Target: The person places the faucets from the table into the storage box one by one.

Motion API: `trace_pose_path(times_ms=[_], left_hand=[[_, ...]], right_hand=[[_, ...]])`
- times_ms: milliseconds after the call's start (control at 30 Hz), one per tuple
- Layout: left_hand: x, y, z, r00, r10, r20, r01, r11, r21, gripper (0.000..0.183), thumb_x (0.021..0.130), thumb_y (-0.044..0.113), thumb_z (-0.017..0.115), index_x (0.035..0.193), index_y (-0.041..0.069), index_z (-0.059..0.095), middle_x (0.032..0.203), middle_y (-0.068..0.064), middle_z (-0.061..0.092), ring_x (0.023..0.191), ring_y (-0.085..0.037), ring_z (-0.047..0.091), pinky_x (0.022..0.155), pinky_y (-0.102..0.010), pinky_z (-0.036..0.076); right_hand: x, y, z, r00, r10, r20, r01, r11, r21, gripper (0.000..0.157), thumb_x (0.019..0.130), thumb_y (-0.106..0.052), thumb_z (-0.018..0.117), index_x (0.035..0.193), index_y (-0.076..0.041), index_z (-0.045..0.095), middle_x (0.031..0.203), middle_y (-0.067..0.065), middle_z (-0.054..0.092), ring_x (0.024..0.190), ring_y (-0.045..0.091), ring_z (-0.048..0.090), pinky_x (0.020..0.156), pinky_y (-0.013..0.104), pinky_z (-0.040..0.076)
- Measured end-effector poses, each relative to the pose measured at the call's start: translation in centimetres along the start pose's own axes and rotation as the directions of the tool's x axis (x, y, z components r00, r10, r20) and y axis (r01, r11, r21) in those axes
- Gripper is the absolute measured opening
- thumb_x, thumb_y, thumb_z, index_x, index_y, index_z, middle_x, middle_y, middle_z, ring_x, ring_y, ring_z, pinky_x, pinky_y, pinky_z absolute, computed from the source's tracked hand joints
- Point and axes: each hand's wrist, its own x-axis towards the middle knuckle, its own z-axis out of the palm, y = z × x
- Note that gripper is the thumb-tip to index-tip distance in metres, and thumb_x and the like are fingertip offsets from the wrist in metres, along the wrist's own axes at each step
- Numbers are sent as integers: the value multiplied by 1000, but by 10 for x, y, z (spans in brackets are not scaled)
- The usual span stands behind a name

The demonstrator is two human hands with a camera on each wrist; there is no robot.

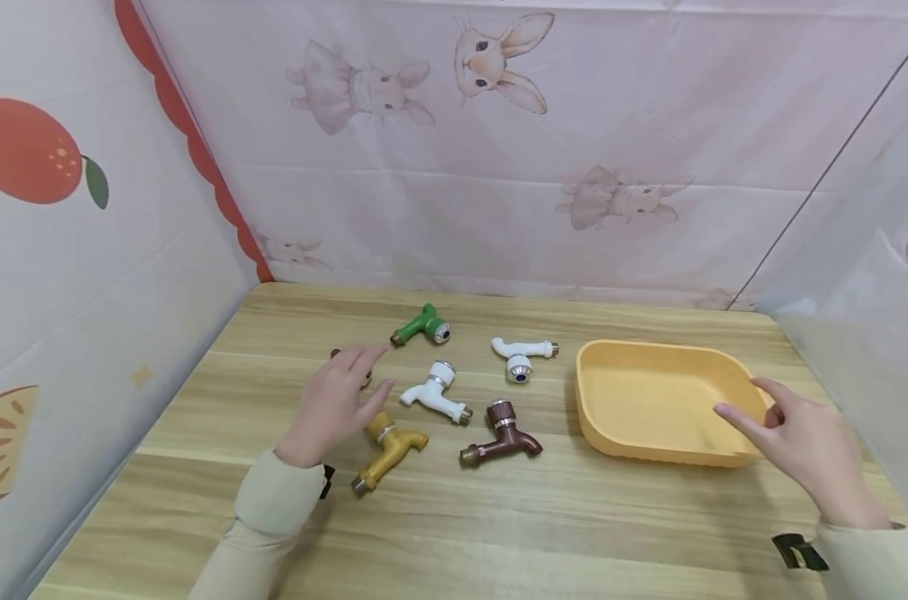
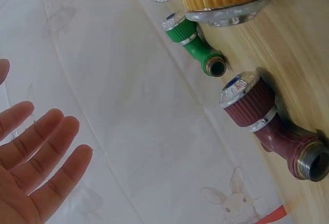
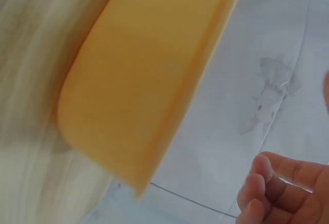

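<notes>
My left hand (image 1: pixel 334 406), its fingers spread and relaxed, hovers over a maroon tap (image 2: pixel 270 126) that it mostly hides in the head view. Just right of that wrist lies a yellow tap (image 1: pixel 391 448). A green tap (image 1: pixel 424 326) lies farther back, beyond the fingertips. Two white taps, one in the middle (image 1: pixel 433 396) and one farther right (image 1: pixel 517 357), lie near a second maroon tap (image 1: pixel 503 437). My right hand (image 1: pixel 814 442) holds nothing, its fingers loosely bent beside the right rim of a yellow plastic basin (image 1: pixel 600 442); the right wrist view shows a gap between them.
Everything lies on a wood-grain table (image 1: pixel 574 533). A pink cloth wall with rabbit prints (image 1: pixel 454 225) rises along the back edge. A white side wall with fruit prints (image 1: pixel 124 275) borders the left, and a pale wall (image 1: pixel 859 275) stands close on the right.
</notes>
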Motion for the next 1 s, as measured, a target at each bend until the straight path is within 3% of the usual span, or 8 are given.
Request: trace_pose_path(times_ms=[200, 367, 467, 567, 667, 767, 833, 1000], left_hand=[[-6, -6, -2, 999, -16, -34, 15, 1000, -25, 41, 79, 18, 68, 114, -2, 58, 103, -17, 61, 91, -31, 59, 71, -42, 51], [-13, -13, -1, 995, 7, -100, -11, 999, -38, 38, 77, 14, 69, 110, -3, 59, 95, -17, 62, 85, -31, 60, 66, -43, 51], [-16, -16, 2, 993, 30, -113, -33, 999, -21, 37, 77, 14, 68, 109, -3, 58, 92, -17, 62, 81, -29, 60, 63, -41, 51], [-19, -19, 4, 994, 34, -102, -36, 999, -16, 35, 77, 13, 68, 108, -1, 59, 91, -15, 62, 80, -28, 60, 62, -40, 51], [-23, -22, 6, 997, 21, -80, -21, 1000, -7, 36, 77, 14, 68, 108, -1, 59, 91, -15, 62, 80, -27, 60, 63, -40, 51], [-27, -25, 6, 998, -1, -63, 1, 1000, -4, 38, 76, 14, 70, 109, -2, 59, 94, -17, 63, 83, -29, 60, 66, -41, 51], [-27, -27, 5, 998, -10, -56, 10, 1000, 0, 39, 76, 14, 70, 110, -3, 59, 95, -17, 62, 85, -30, 60, 67, -43, 51], [-29, -32, 3, 999, -11, -33, 12, 1000, 25, 41, 75, 13, 72, 110, -3, 59, 94, -17, 63, 83, -31, 60, 65, -43, 51]], right_hand=[[-3, 18, 0, 988, 124, 93, -122, 992, -25, 77, 84, -54, 53, 120, 13, 43, 70, 14, 63, 49, 22, 53, 43, 31, 37], [-5, 39, 1, 960, 210, 187, -202, 978, -58, 84, 86, -58, 46, 125, 16, 36, 77, 22, 64, 55, 32, 56, 44, 36, 38], [-4, 51, 2, 934, 220, 283, -211, 976, -62, 84, 89, -58, 39, 126, 18, 33, 79, 24, 64, 61, 37, 59, 51, 44, 41], [-1, 60, 7, 874, 214, 437, -255, 966, 38, 84, 93, -55, 27, 130, 20, 24, 77, 19, 65, 63, 32, 62, 57, 48, 45], [0, 65, 14, 778, 207, 593, -380, 907, 182, 85, 94, -55, 18, 134, 20, 9, 79, 12, 66, 66, 24, 63, 60, 43, 48], [-2, 69, 19, 715, 218, 664, -496, 828, 262, 87, 94, -56, 16, 135, 20, 3, 82, 10, 66, 71, 23, 63, 61, 36, 49], [-3, 71, 22, 694, 227, 683, -541, 791, 287, 88, 93, -57, 17, 135, 20, 4, 83, 10, 66, 73, 23, 64, 62, 35, 49], [-4, 76, 30, 671, 220, 708, -611, 704, 361, 88, 93, -57, 19, 130, 23, 10, 84, 12, 67, 74, 23, 65, 66, 34, 51]])
